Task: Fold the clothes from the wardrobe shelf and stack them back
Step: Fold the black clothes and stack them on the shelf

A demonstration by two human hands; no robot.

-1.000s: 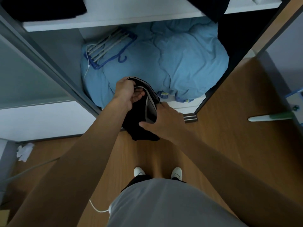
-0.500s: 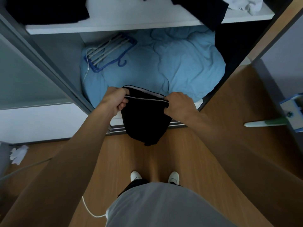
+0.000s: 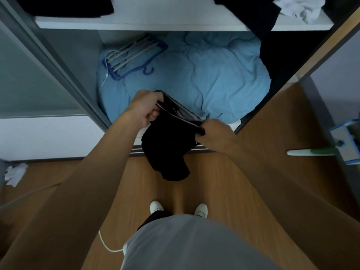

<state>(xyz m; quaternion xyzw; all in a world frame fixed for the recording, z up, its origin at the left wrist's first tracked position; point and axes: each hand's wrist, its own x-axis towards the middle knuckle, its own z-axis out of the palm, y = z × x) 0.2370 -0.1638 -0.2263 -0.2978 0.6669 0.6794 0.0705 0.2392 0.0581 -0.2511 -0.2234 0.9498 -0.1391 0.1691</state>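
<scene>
A black garment (image 3: 167,145) with a pale-edged waistband hangs in front of the open wardrobe. My left hand (image 3: 143,108) grips the waistband's left end, and my right hand (image 3: 212,133) grips its right end, lower down. The cloth dangles loose below both hands. The white wardrobe shelf (image 3: 165,20) runs across the top of the head view. On it lie a dark folded pile (image 3: 64,5) at left, dark cloth (image 3: 251,10) draped over the edge, and a crumpled white garment (image 3: 300,8) at right.
Below the shelf a blue duvet (image 3: 204,75) fills the wardrobe floor, with a blue drying hanger (image 3: 134,55) on it. A sliding door frame (image 3: 58,65) stands at left. Wooden floor (image 3: 233,182) lies underfoot, with crumpled paper (image 3: 15,172), a white cable (image 3: 109,248) and a mop (image 3: 321,152).
Both hands took the waistband by its ends and spread it out. The right end has since dropped lower, tilting the band. The view has tipped up, showing more of the shelf.
</scene>
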